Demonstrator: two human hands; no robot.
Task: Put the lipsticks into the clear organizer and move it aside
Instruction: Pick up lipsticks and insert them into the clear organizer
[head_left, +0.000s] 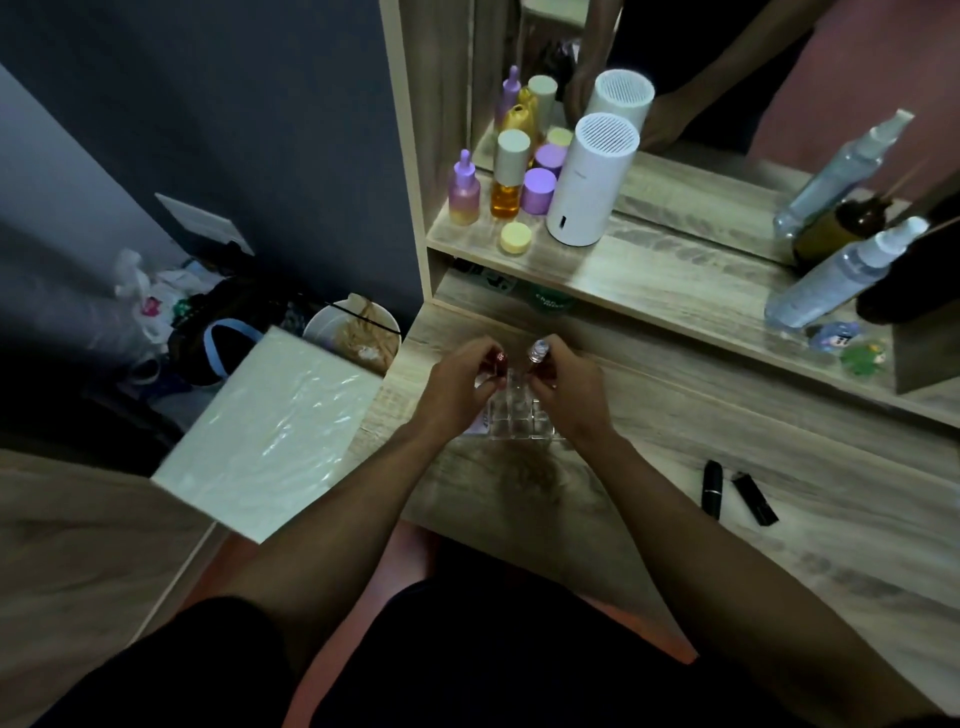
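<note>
The clear organizer stands on the wooden desk between my two hands, its grid of compartments partly hidden by them. My left hand grips a red lipstick upright over the organizer's far left side. My right hand grips a lipstick with a clear, silvery cap over the far right side. Whether either tube sits inside a compartment is hidden. Two black lipsticks, one round and one square, lie on the desk to the right.
A shelf behind holds a white cylinder device, purple and yellow bottles, spray bottles and small figures. A mirror stands at the back. Left of the desk are a white box and a bin.
</note>
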